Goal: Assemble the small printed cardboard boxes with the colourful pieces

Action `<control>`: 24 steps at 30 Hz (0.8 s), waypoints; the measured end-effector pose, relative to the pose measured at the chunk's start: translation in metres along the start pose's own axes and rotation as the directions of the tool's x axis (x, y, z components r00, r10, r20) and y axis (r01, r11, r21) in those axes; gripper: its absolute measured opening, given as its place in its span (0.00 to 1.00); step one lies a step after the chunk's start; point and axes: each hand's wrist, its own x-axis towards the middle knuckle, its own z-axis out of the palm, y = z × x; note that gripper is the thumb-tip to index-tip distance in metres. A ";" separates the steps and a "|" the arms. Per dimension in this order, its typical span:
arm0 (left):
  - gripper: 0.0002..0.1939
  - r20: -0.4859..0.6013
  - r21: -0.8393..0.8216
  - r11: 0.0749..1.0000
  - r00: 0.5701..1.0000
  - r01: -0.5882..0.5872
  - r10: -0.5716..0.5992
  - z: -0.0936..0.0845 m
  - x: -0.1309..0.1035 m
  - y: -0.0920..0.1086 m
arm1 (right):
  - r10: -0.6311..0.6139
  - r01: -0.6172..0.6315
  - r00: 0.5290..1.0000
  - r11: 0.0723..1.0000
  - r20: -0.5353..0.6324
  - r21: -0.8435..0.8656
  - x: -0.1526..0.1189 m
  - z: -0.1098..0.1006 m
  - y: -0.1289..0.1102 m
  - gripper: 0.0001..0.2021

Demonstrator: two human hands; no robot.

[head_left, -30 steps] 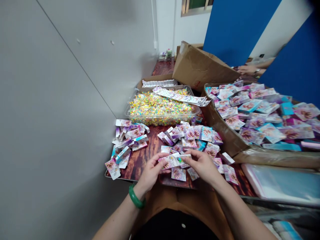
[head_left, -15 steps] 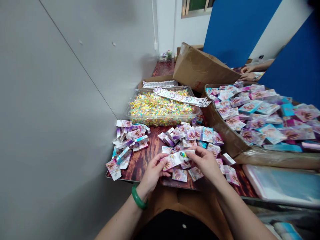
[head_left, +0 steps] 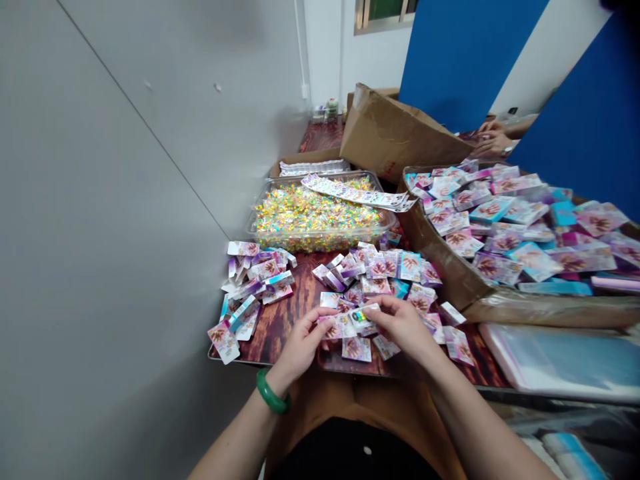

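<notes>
The person is holding two joined or touching things over the near edge of the table. The left hand is pinching the left end of a small printed box, with the thumb on top and almost no gap in the grip. The right hand is pinching the right end of a white piece that is showing green, yellow and black bits, and its thumb and fingers are closing the grip too. I cannot tell if the white piece is sitting inside the box or just against it.

The step in hand seems to be fitting these two together. The next move is likely calling for a soft, steady hold on both ends, so the thin box is not bending.

One pile of little boxes is lying by the left edge, with one box poking over the near left corner. Another pile is lying just past the hands. A clear tub of bright packets is standing farther back, with paper strips resting across it. A big brown carton is holding many more boxes on the right.
</notes>
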 end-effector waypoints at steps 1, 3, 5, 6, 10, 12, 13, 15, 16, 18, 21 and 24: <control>0.19 0.010 -0.052 0.998 1.000 0.026 -0.026 0.001 0.000 -0.003 | -0.001 0.002 1.000 1.000 -0.021 0.023 0.000 0.002 0.002 0.13; 0.20 0.021 -0.178 0.981 0.997 0.074 -0.071 0.005 0.001 -0.008 | -0.031 0.033 0.998 0.999 -0.063 0.027 -0.001 0.006 0.008 0.14; 0.21 0.013 -0.303 0.946 0.993 0.113 -0.114 0.009 0.001 -0.012 | -0.080 0.080 0.993 0.997 -0.086 -0.004 -0.001 0.009 0.013 0.13; 0.21 -0.001 -0.356 0.926 0.991 0.126 -0.135 0.011 0.001 -0.013 | -0.103 0.101 0.992 0.995 -0.079 -0.027 -0.001 0.009 0.016 0.12; 0.22 -0.031 -0.366 0.922 0.988 0.128 -0.150 0.013 0.000 -0.015 | -0.080 0.081 0.997 0.994 0.020 -0.071 0.000 0.006 0.019 0.10; 0.21 -0.002 -0.261 0.959 0.994 0.106 -0.111 0.013 0.000 -0.014 | -0.040 0.043 0.996 0.998 0.074 -0.049 0.000 0.007 0.017 0.10; 0.21 0.008 -0.215 0.972 0.996 0.092 -0.093 0.013 0.000 -0.013 | -0.027 0.030 0.996 0.999 0.083 -0.028 0.000 0.008 0.015 0.10; 0.20 0.004 -0.174 0.982 0.997 0.070 -0.071 0.013 0.001 -0.012 | -0.005 0.003 0.999 0.999 0.050 0.045 0.000 0.012 0.011 0.11; 0.20 -0.007 -0.180 0.982 0.998 0.063 -0.065 0.012 0.001 -0.011 | 0.013 -0.014 1.000 0.995 0.018 0.100 0.000 0.014 0.009 0.13; 0.21 -0.017 -0.212 0.976 0.998 0.056 -0.061 0.012 0.002 -0.011 | 0.046 -0.042 0.999 0.977 -0.016 0.207 0.000 0.015 0.006 0.15; 0.24 0.049 -0.203 0.974 0.995 0.098 -0.090 0.009 0.002 -0.012 | 0.069 -0.079 0.996 0.969 0.050 0.235 0.000 0.012 0.004 0.15; 0.24 0.151 -0.059 0.982 0.974 0.178 -0.167 0.005 0.002 -0.017 | 0.088 -0.105 0.987 0.987 0.131 0.122 0.000 0.010 0.006 0.12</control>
